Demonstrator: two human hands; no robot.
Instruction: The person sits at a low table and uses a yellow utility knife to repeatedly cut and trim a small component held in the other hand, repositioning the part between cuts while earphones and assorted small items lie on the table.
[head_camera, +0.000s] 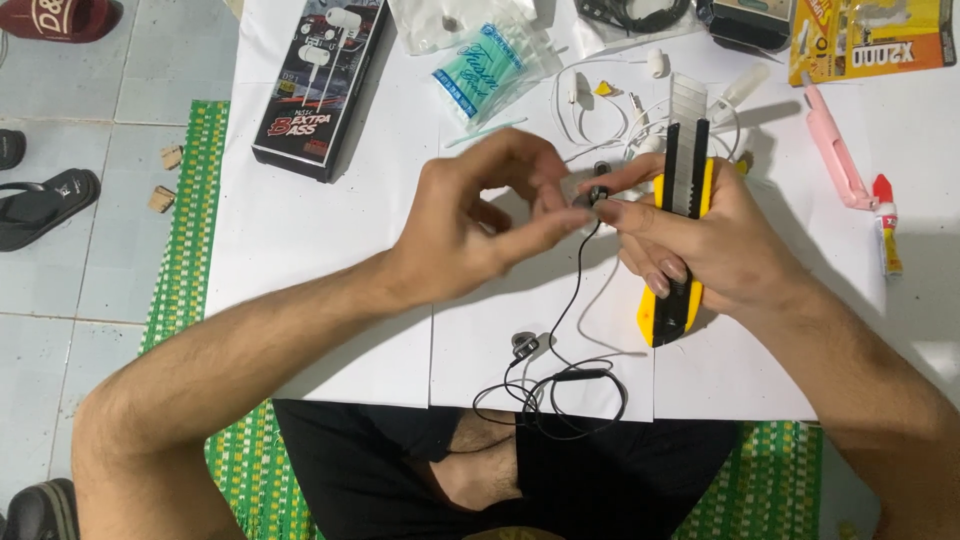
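Two bare hands meet over white paper sheets (330, 250) spread on a green woven mat (185, 250). Far left, off the mat on grey floor tiles, black sandals (40, 205) lie well apart from the work. Along the paper's upper left edge sits a long black cardboard earphone box (320, 85); below it the paper is bare down to the near edge, the widest open room in view. Next right, a clear packet of teal-wrapped swabs (480, 70) lies near the top.

Left hand (470, 230): thumb and forefinger pinched shut on a small black earbud (597, 193) at centre. Its thin black cable (572, 300) drops to a loose coil with the second earbud (524, 346) at the paper's near edge.

Right hand (710, 245): fingertips touching the same earbud, remaining fingers wrapped tight around a yellow-and-black snap-blade utility knife (680, 200), blade extended away from the body. White earphones and wire (600, 100) tangle just beyond the knuckles.

Right margin is crowded: pink plastic tool (835, 160), small red-capped glue tube (886, 230), yellow blister pack (870, 40) at the top edge.
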